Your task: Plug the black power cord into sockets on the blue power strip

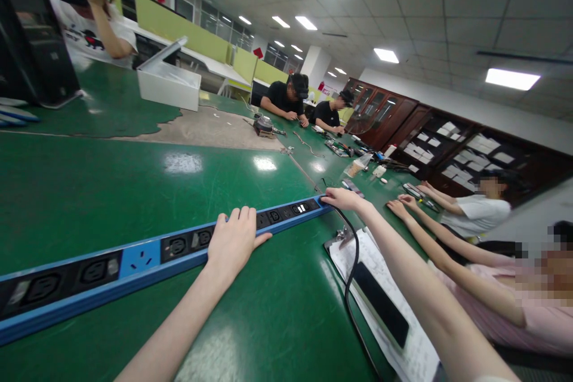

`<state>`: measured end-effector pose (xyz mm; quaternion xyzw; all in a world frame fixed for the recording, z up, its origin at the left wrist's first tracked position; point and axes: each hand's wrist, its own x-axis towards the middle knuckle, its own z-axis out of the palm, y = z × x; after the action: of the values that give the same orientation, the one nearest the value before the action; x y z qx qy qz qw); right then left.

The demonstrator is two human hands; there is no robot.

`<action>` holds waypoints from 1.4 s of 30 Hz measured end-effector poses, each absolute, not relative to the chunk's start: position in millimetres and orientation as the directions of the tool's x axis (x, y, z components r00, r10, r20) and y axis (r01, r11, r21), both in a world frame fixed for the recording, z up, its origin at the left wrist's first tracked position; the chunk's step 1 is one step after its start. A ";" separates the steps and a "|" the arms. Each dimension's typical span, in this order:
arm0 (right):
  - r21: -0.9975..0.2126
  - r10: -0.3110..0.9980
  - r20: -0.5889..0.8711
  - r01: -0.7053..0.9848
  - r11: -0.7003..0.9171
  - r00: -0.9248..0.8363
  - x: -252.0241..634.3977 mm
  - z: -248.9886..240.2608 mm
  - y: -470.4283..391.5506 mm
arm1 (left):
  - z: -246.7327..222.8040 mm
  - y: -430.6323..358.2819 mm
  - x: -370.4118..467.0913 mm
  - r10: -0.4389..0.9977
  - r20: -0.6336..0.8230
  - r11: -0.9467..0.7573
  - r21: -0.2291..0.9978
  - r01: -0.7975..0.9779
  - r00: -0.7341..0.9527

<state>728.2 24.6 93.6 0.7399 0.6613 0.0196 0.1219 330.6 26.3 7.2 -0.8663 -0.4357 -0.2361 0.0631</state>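
Note:
A long blue power strip point(141, 258) with black socket modules lies slantwise across the green table. My left hand point(233, 237) is laid over its middle, fingers curled over the far edge and thumb along the near side. At the strip's far right end, my right hand point(344, 199) is closed where the black power cord point(357, 250) meets the strip. From there the cord curves down towards the table's near edge. My right fingertips are partly hidden, so their exact grip is unclear.
Right of the cord, a clipboard with papers point(416, 349) carries a dark phone point(381, 303). An open white box point(169, 88) stands at the back left, beside a black case point(33, 36). Electronic parts point(338, 148) lie further along the table. Several other people sit around it.

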 end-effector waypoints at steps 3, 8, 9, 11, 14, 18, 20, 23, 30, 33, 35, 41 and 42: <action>0.184 0.983 -0.095 0.973 -0.139 0.159 728.3 89.5 17.0 | 6.9 26.0 330.7 0.724 0.465 -0.615 0.100 0.782 0.509; 0.198 0.986 -0.098 0.974 -0.112 0.133 725.8 89.2 16.4 | 7.3 25.0 331.5 0.720 0.472 -0.618 0.103 0.780 0.508; 0.204 0.986 -0.111 0.974 -0.103 0.128 725.0 90.0 17.7 | 7.5 25.0 331.7 0.722 0.471 -0.618 0.107 0.779 0.507; 0.217 0.985 -0.118 0.971 -0.100 0.128 723.1 90.4 19.4 | 7.6 25.3 332.1 0.728 0.463 -0.615 0.114 0.781 0.506; 0.232 0.987 -0.077 0.965 -0.120 0.142 720.9 85.7 17.1 | 7.5 26.2 332.4 0.739 0.451 -0.605 0.114 0.788 0.501; 0.210 0.989 -0.016 0.967 -0.143 0.150 721.5 75.9 12.1 | 6.9 26.2 332.8 0.735 0.457 -0.607 0.114 0.787 0.501; 0.191 0.988 -0.010 0.971 -0.147 0.151 722.8 74.8 12.8 | 5.8 25.9 333.1 0.730 0.463 -0.611 0.112 0.784 0.503; 0.187 0.991 -0.044 0.975 -0.118 0.128 724.3 78.9 16.3 | 3.3 26.3 332.7 0.731 0.454 -0.613 0.107 0.783 0.510; 0.206 0.992 -0.095 0.976 -0.067 0.088 725.2 85.0 17.0 | 28.3 -3.9 354.0 0.723 0.503 -0.624 0.184 0.759 0.473; 0.225 0.991 -0.099 0.972 -0.061 0.085 725.6 85.6 17.3 | 41.8 -65.1 392.2 0.538 0.511 -0.838 0.242 0.489 0.670; 0.233 0.991 -0.105 0.971 -0.061 0.087 725.3 86.8 18.0 | 38.3 -117.8 425.3 0.357 0.447 -0.918 0.330 0.220 0.820; 0.224 0.984 -0.133 0.971 -0.087 0.119 719.8 91.5 17.3 | -0.3 -220.6 506.2 0.091 0.207 -0.891 0.455 -0.014 0.974; 0.226 0.984 -0.136 0.971 -0.083 0.116 718.7 92.0 17.0 | -4.0 -225.0 513.7 0.081 0.173 -0.895 0.446 -0.005 0.982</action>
<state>718.7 17.0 92.0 0.7356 0.6642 0.0252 0.1306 513.7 -225.0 -4.0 -0.9689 -0.0197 -0.0940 -0.2281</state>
